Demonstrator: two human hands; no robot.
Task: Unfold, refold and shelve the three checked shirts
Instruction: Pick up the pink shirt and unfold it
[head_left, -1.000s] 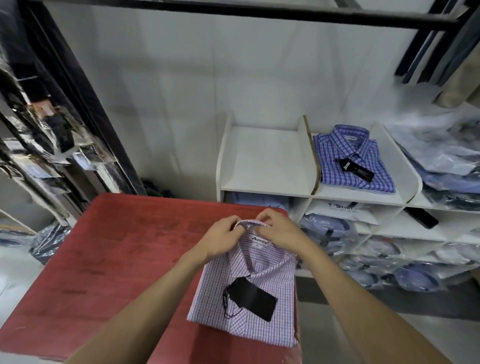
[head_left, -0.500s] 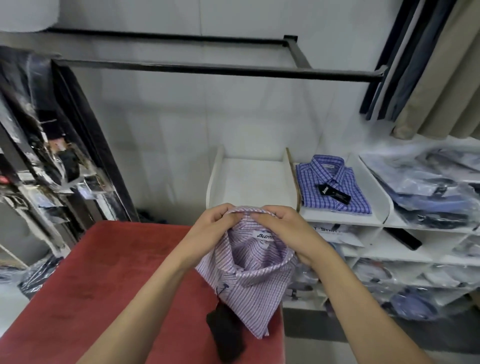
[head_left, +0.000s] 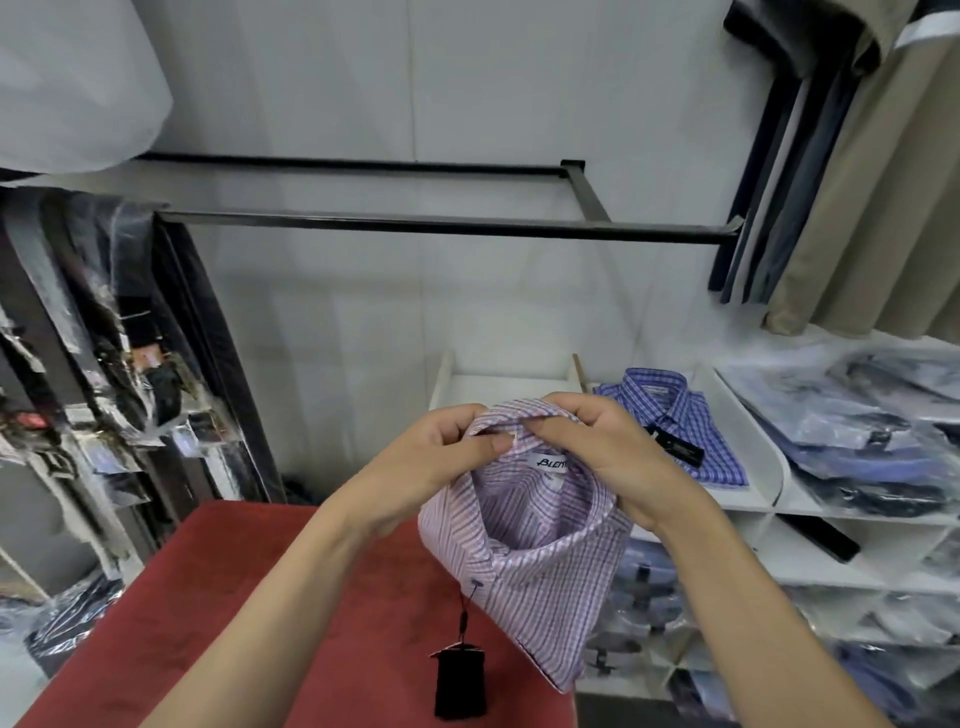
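A folded pink-and-purple checked shirt (head_left: 540, 566) hangs in the air above the red table (head_left: 218, 613). My left hand (head_left: 441, 457) and my right hand (head_left: 597, 447) both pinch the back of its collar at the top. A black price tag (head_left: 460, 680) dangles from it on a cord. A folded blue checked shirt (head_left: 675, 421) with a black tag lies in the top compartment of the white shelf unit (head_left: 774, 467), right of my hands. The compartment to its left is mostly hidden behind my hands.
Bagged shirts (head_left: 872, 447) fill the shelf compartments to the right and below. A black clothes rail (head_left: 441, 226) crosses the wall overhead. Hanging garments (head_left: 857, 182) are at top right. Bagged dark clothes (head_left: 93, 364) hang on the left.
Both hands have lifted the pink checked shirt off the red table by its collar. It now hangs upright with the tag dangling. The view has tilted upward.
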